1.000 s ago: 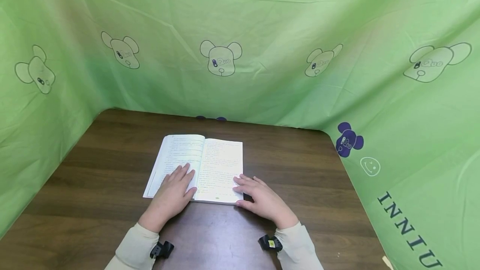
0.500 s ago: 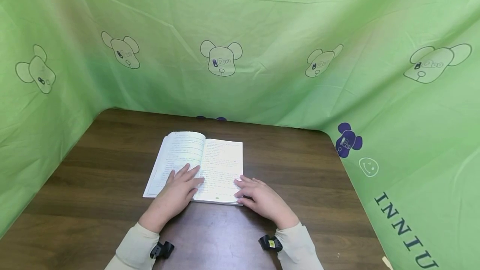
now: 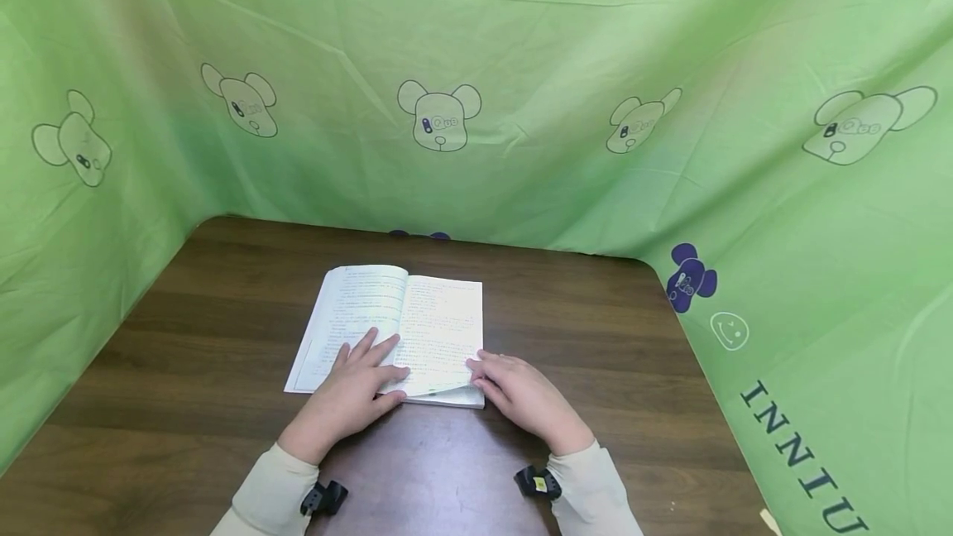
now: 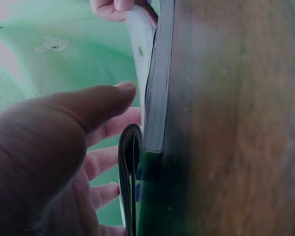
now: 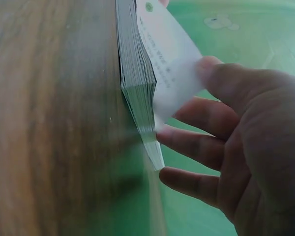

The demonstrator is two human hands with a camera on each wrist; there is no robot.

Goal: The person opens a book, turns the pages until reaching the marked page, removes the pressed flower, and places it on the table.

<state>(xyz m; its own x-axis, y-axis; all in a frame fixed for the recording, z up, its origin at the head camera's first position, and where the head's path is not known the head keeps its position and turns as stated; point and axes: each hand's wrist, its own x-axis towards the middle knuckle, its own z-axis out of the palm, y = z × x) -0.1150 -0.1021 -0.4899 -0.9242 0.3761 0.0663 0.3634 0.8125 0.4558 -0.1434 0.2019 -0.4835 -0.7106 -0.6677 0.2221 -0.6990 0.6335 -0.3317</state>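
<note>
An open book (image 3: 439,313) with printed text on both pages lies on the brown wooden table (image 3: 596,329). My left hand (image 3: 350,395) rests with spread, straight fingers across the left page and the fold. At the lower right corner, my right hand (image 3: 529,399) pinches a page (image 5: 174,64) between thumb and fingers. That corner is lifted off the thick stack of pages beneath, as the right wrist view shows. In the left wrist view the thin left part of the book (image 4: 129,172) curves at the spine, beside the thicker right part (image 4: 160,88).
A green curtain (image 3: 521,31) with printed bear heads hangs around the back and sides of the table. Black wrist cameras sit on both cuffs. A small pale object (image 3: 770,521) lies at the table's right edge.
My right thumb and fingers have closed on the page corner and raised it. The left hand's fingers have shifted right toward the fold. The left pages rose briefly and lie lower again.
</note>
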